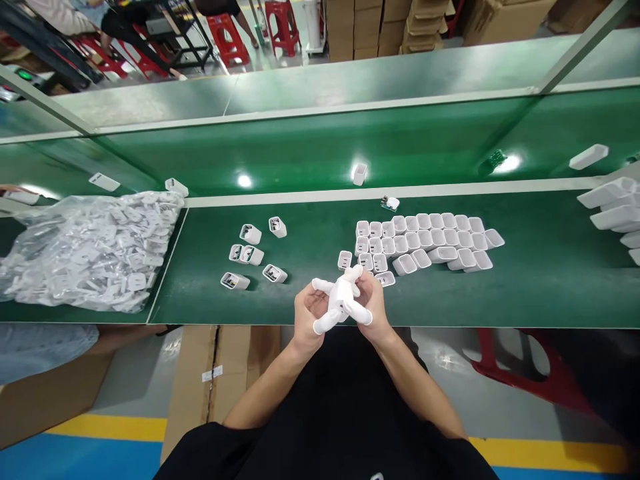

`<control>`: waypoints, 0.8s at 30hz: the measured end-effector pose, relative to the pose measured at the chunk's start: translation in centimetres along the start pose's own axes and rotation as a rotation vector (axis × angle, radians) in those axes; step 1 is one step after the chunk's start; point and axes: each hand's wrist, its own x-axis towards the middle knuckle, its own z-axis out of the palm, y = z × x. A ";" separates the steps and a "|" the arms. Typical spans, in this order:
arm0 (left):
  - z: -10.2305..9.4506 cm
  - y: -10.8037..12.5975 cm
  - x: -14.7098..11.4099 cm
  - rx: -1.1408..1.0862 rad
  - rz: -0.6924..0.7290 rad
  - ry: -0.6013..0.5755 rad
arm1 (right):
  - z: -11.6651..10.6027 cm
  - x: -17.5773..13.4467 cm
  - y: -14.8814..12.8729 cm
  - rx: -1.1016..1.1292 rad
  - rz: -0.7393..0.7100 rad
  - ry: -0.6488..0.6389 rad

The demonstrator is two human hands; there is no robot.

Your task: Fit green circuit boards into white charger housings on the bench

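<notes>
My left hand (311, 313) and my right hand (373, 303) meet at the front edge of the green bench, white finger covers on several fingertips. Between them both hands grip a white plastic charger housing (342, 293), partly hidden by the fingers. Just beyond, rows of white open-ended housings (425, 238) stand close together, and one single housing (345, 259) sits at their left end. Further left is a loose group of white housings (251, 233) with dark parts visible inside. A small circuit board with a white piece (390, 203) lies behind the rows.
A clear plastic bag of small white parts (100, 253) covers the bench's left end. More white housings (617, 207) are piled at the far right. One housing (359, 175) rests by the back ledge. Below are cardboard boxes (235, 373) and a red stool (530, 373); a person's arm (125, 337) is at left.
</notes>
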 end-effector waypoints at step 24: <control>-1.8 2.6 35.1 1.417 0.234 0.165 | -11.3 -4.8 1.9 -0.991 -0.655 0.443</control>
